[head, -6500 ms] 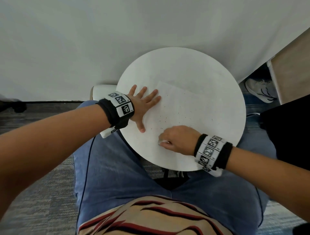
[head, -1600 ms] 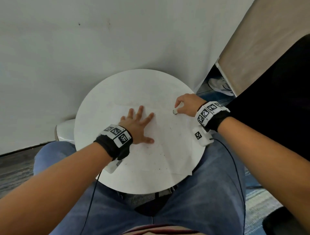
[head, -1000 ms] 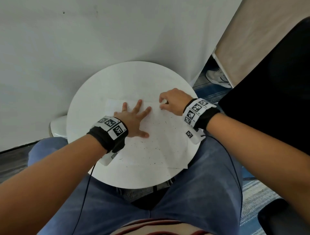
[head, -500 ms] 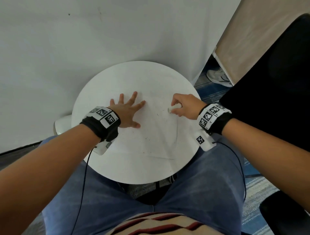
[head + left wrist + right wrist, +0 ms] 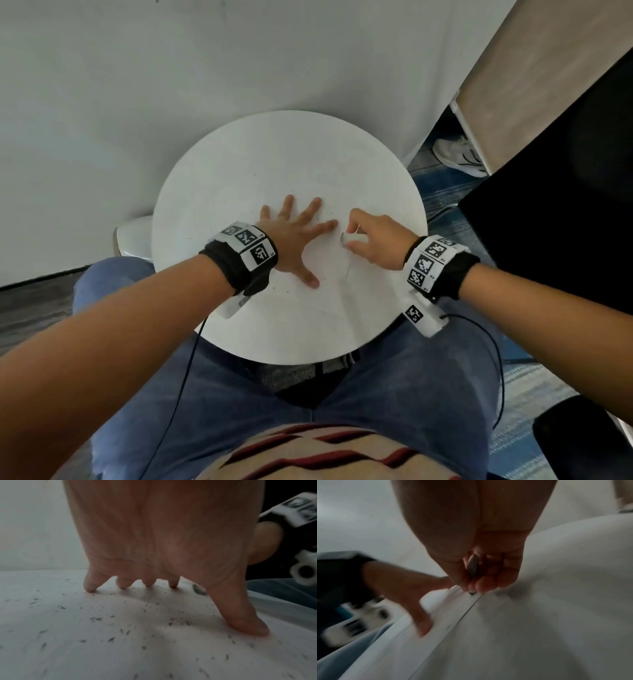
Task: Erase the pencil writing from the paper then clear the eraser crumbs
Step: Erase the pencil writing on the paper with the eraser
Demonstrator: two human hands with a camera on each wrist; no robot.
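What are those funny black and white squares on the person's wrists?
Both arms are bare, no sleeves. Each wrist wears a black band wrapped with white tags printed with blocky black square patterns. A small white camera box hangs under each wrist, trailing a thin black cable.

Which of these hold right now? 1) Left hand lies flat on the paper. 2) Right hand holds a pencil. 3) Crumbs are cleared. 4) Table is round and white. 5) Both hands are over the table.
1) True: the left hand presses the paper with spread fingers.
2) False: the right hand pinches a small white eraser.
3) False: dark eraser crumbs lie scattered over the sheet.
4) True: the table is round and white.
5) True.
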